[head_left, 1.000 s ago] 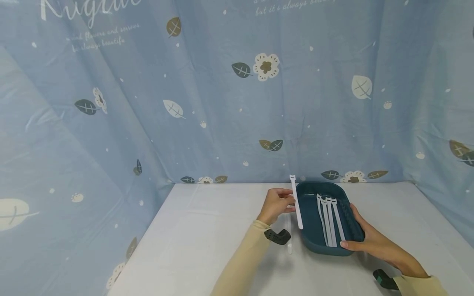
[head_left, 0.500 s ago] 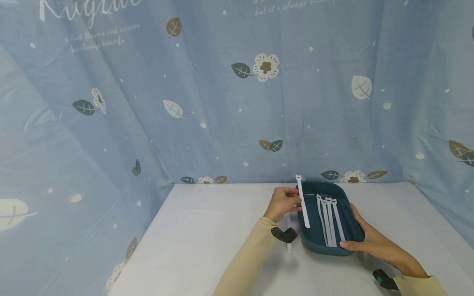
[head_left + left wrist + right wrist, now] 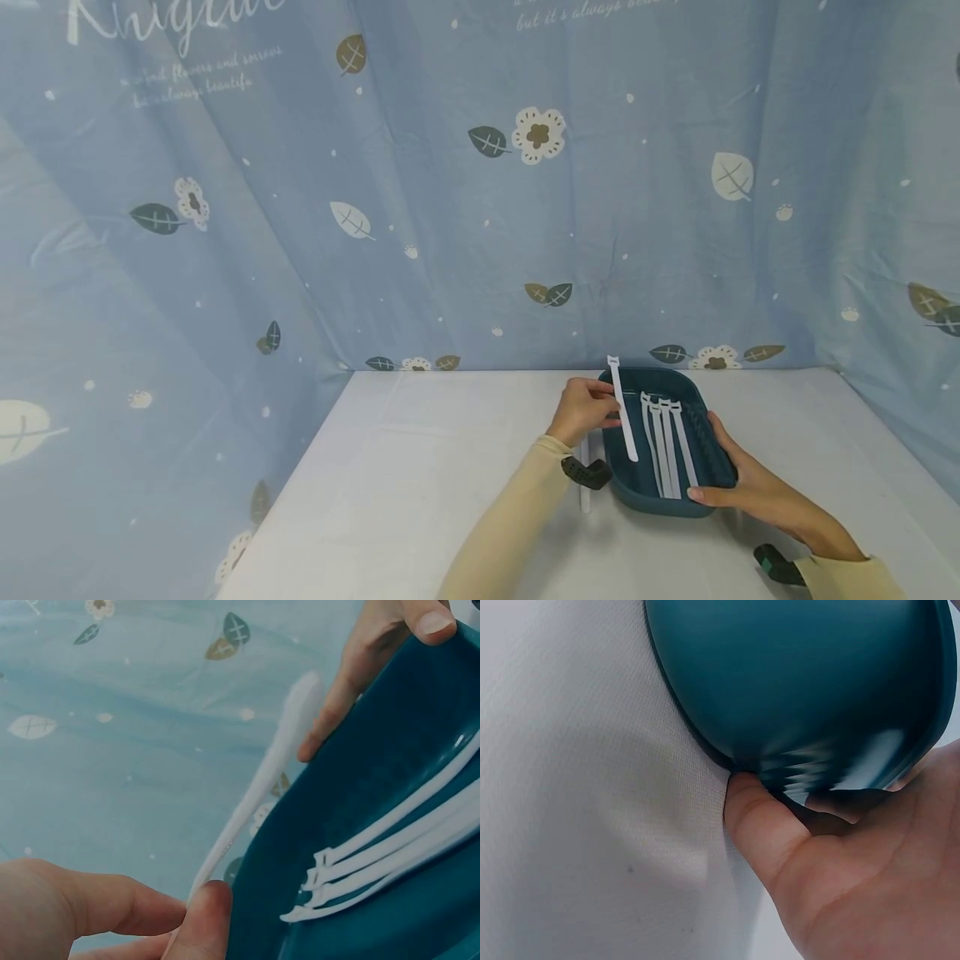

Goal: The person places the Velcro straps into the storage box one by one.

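Note:
My left hand pinches a white hook-and-loop cable tie between thumb and forefinger. The tie stands with its slotted head up and overlaps the left inside of a teal tray. Seen from the left wrist, the thumb and forefinger meet on the strap, whose far end reaches forward. Several more white cable ties lie side by side in the tray, heads toward the back. At the tray's right front corner my right hand grips the rim, thumb over the front edge.
Another white strip lies on the white table left of the tray, partly hidden by the left wrist's black camera. A blue patterned curtain hangs behind and along the left.
My left hand has moved right, carrying the cable tie from the tray's left edge to over its inside. The right hand and the tray have stayed in place.

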The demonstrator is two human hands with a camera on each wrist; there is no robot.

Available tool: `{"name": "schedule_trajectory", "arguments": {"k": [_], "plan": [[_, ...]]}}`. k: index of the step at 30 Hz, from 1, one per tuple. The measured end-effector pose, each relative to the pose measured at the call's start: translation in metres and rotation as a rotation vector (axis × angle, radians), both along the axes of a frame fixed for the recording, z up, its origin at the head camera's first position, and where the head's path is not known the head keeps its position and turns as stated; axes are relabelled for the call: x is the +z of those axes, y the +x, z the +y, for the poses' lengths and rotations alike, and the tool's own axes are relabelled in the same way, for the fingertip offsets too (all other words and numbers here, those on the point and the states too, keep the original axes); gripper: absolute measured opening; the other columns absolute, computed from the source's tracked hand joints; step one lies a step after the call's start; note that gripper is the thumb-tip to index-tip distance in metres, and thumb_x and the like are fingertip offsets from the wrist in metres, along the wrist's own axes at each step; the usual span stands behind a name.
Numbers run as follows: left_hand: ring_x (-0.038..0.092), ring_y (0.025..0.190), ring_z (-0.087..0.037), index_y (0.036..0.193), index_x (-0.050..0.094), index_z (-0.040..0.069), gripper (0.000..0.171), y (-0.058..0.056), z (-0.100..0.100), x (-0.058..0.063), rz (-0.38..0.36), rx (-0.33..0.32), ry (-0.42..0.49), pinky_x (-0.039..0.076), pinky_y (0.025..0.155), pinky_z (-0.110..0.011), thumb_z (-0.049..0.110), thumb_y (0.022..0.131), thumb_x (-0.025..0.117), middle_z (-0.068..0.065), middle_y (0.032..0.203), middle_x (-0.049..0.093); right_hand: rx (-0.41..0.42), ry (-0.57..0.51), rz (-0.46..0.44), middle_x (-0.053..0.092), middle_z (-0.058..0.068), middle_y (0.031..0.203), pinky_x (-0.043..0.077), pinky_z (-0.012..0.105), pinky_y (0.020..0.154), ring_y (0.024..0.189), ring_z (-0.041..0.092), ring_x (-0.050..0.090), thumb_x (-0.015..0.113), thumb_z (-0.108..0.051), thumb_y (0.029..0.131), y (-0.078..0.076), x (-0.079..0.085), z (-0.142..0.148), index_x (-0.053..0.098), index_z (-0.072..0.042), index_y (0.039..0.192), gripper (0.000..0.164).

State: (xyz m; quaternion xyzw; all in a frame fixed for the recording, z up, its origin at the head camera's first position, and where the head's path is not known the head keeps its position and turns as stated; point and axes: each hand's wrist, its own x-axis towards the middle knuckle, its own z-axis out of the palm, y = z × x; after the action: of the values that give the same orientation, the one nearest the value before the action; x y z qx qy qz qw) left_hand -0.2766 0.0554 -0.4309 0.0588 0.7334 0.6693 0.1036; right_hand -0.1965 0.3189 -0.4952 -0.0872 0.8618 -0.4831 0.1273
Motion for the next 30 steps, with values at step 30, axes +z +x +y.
{"name": "schedule_trajectory", "arguments": {"k": [30], "plan": [[0.079, 0.08, -0.03, 0.122, 0.068, -0.012, 0.034, 0.001, 0.021, 0.0, 0.055, 0.01, -0.208, 0.067, 0.07, -0.031, -0.007, 0.089, 0.067, -0.014, 0.095, 0.074, -0.005, 0.009, -0.031, -0.015, 0.037, 0.167, 0.019, 0.09, 0.104, 0.146, 0.07, 0.003, 0.076, -0.031, 0.09, 0.001, 0.004, -0.002, -0.029, -0.019, 0.16, 0.127]]}}
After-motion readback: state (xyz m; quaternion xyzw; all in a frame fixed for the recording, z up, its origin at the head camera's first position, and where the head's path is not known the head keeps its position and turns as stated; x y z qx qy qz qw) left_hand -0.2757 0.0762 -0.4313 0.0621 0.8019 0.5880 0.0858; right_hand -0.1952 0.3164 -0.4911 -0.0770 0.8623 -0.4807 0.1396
